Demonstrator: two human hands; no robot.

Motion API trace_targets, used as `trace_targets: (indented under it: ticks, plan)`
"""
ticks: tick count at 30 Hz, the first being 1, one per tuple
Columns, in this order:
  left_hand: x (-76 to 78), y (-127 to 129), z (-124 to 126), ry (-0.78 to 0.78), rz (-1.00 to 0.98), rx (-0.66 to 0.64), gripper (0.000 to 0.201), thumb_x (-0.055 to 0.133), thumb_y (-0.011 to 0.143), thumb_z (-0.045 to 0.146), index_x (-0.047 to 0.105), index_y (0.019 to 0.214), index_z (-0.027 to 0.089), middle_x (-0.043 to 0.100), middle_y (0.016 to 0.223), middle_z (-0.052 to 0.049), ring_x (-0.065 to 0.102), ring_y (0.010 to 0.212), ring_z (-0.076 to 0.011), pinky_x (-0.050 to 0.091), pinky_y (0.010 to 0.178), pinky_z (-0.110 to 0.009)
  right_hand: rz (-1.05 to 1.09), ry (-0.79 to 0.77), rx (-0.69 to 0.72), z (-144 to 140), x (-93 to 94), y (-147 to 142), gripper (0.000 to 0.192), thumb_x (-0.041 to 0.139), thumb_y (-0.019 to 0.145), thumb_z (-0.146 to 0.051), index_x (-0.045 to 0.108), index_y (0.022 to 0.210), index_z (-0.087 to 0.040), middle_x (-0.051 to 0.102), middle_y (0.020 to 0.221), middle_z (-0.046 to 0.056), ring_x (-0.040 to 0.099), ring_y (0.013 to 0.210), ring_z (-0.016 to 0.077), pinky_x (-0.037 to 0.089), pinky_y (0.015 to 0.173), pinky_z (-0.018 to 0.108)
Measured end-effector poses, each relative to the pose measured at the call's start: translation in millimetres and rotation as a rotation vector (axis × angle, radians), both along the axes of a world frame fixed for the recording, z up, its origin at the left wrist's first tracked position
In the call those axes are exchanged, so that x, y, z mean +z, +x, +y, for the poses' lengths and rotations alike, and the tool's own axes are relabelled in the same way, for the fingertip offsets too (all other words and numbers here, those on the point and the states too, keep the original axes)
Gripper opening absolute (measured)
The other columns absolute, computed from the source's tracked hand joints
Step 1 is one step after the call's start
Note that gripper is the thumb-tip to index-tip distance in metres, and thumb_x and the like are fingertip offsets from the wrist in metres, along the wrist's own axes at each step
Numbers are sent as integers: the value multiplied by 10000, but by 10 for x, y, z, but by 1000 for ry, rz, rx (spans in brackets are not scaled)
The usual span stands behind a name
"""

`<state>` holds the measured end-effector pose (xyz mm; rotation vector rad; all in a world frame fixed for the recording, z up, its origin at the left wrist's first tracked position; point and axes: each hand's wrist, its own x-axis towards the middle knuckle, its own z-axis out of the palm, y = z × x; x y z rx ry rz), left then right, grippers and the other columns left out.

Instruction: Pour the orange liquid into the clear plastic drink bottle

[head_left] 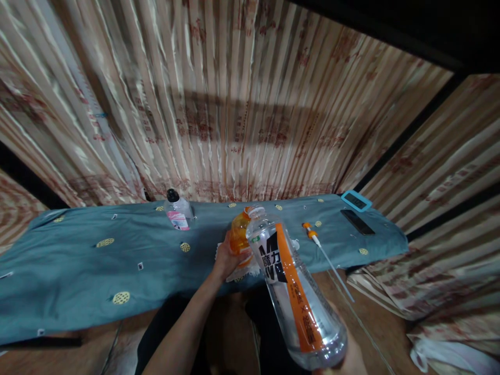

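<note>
My left hand (229,257) is wrapped round a translucent orange bottle (239,232) and holds it over the table. In my right hand (347,348), mostly hidden behind it, is a large clear plastic drink bottle (297,291) with an orange and black label. This bottle tilts with its base toward me, and its mouth is at the top of the orange bottle. Whether liquid is flowing cannot be made out. White tissue (250,272) lies beneath the orange bottle. To the right is an orange and white pump head (310,232) with a long dip tube.
A clear bottle with a black cap and pink label (178,212) stands at the left on the teal cloth-covered table (152,284). At the far right lie a dark phone (357,222) and a blue-framed device (356,201). Patterned curtains (234,114) hang behind the table.
</note>
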<state>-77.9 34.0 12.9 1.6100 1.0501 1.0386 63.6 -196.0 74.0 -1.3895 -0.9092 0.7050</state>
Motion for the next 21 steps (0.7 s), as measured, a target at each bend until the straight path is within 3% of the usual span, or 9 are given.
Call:
trace_targets:
  ticks: [6, 13, 16, 18, 21]
  plan:
    - [-31, 0, 11, -6, 6, 11, 706, 737, 622, 288, 439, 1257, 204, 681, 1075, -33, 662, 984, -221, 530, 884, -358, 27, 4, 6, 7, 66, -9, 904, 773, 471, -696, 615, 1192, -175, 735, 1094, 118, 685, 1020, 330, 528, 885, 331]
    - [-41, 1, 28, -12, 7, 10, 690, 737, 614, 299, 448, 1229, 184, 676, 1069, -40, 658, 979, -223, 524, 890, -360, 26, -23, 61, 52, 176, -40, 891, 747, 519, -702, 567, 1239, -208, 756, 1014, 85, 716, 934, 287, 538, 825, 286]
    - [-51, -4, 44, -4, -10, -7, 694, 737, 617, 298, 445, 1235, 182, 676, 1076, -42, 653, 994, -225, 519, 903, -364, 2, -9, 33, 55, 100, 6, 893, 737, 501, -724, 599, 1216, -206, 751, 1044, 83, 708, 968, 282, 532, 848, 270]
    - [-60, -9, 54, 5, 2, -8, 689, 735, 624, 301, 446, 1240, 192, 680, 1072, -39, 653, 997, -227, 520, 901, -367, -13, -12, 4, 40, 7, 66, 921, 745, 466, -731, 616, 1202, -192, 747, 1064, 100, 698, 995, 325, 543, 859, 323]
    - [-82, -13, 65, 19, 28, -5, 646, 732, 631, 305, 467, 1211, 208, 686, 1053, -23, 657, 982, -217, 529, 875, -348, -79, -72, -71, 0, -137, 174, 845, 782, 449, -686, 659, 1145, -224, 775, 924, 88, 705, 964, 372, 570, 824, 380]
